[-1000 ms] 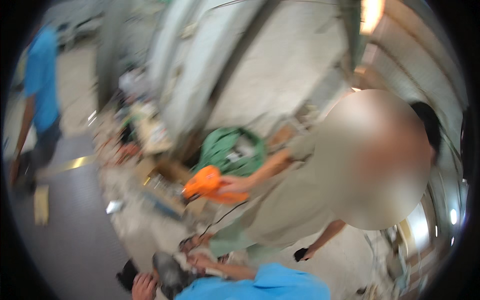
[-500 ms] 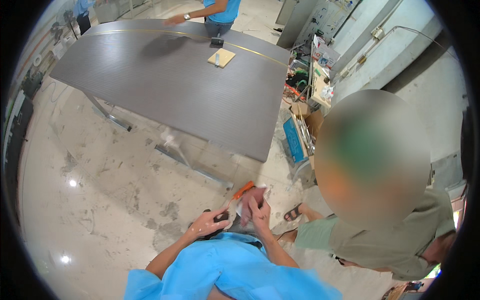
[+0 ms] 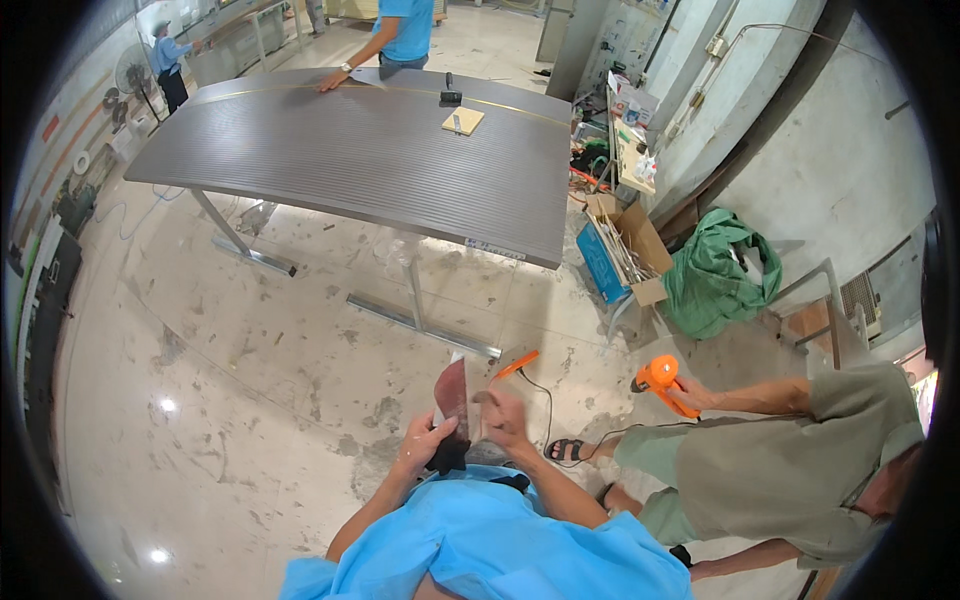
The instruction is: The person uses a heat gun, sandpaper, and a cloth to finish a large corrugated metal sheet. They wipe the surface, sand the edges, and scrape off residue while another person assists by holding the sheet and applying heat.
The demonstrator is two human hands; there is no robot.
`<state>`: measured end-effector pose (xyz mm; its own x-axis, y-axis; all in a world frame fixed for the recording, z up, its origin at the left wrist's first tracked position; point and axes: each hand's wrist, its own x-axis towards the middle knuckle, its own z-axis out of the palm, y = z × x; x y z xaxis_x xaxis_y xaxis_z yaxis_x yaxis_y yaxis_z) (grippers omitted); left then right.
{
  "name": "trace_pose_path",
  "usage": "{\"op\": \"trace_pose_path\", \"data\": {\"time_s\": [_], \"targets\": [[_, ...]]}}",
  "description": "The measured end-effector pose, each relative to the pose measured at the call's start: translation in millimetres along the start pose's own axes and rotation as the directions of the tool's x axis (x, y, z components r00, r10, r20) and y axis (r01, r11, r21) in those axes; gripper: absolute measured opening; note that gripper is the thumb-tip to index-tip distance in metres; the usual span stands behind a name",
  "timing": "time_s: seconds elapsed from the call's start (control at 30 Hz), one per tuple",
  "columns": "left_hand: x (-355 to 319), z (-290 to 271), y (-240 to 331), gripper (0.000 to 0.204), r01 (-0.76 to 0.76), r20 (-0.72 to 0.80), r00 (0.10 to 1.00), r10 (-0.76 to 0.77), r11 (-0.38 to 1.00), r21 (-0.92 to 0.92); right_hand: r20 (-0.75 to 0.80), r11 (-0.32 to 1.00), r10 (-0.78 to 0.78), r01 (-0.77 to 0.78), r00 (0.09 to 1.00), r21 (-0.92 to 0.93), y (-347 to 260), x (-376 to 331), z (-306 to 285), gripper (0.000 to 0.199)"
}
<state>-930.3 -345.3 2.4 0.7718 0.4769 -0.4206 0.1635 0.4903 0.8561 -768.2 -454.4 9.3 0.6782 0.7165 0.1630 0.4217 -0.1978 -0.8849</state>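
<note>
In front of my blue shirt, my left hand is closed on a flat dark-red piece with a rounded upper end. A white tip shows above it, and something black hangs below my fingers. Beside it, my right hand is curled and smeared by motion. Something whitish lies against its fingers, too blurred to name. Beyond my hands, an orange object with a dark cable rests on the floor.
Ahead stands a grey ribbed table with a yellow block on it; another person leans there. At right, someone holds an orange corded power tool. A cardboard box and green sack stand near the wall.
My left hand has come up to the dark-red piece, which my right hand held earlier. That piece now points upward. The person at right now shows the orange tool. The view has shifted.
</note>
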Motion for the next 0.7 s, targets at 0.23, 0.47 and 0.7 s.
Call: {"op": "trace_pose_path", "data": {"time_s": [0.23,0.47,0.7], "targets": [[-67,-82,-55,0.025,0.082,-0.316,0.947,-0.061,0.995,0.052,-0.397,0.842,-0.158,-0.086,0.904,-0.532,76,-113,-194,0.045],[-138,-147,-72,0.019,0.145,-0.542,0.835,-0.096,0.988,0.047,-0.453,0.462,0.323,-0.557,0.831,-0.691,81,-243,-343,0.056],[-193,-153,-93,0.021,0.182,-0.528,0.844,-0.099,0.977,0.109,-0.161,0.352,0.752,-0.596,0.64,-0.722,41,-351,-339,0.073]]}}
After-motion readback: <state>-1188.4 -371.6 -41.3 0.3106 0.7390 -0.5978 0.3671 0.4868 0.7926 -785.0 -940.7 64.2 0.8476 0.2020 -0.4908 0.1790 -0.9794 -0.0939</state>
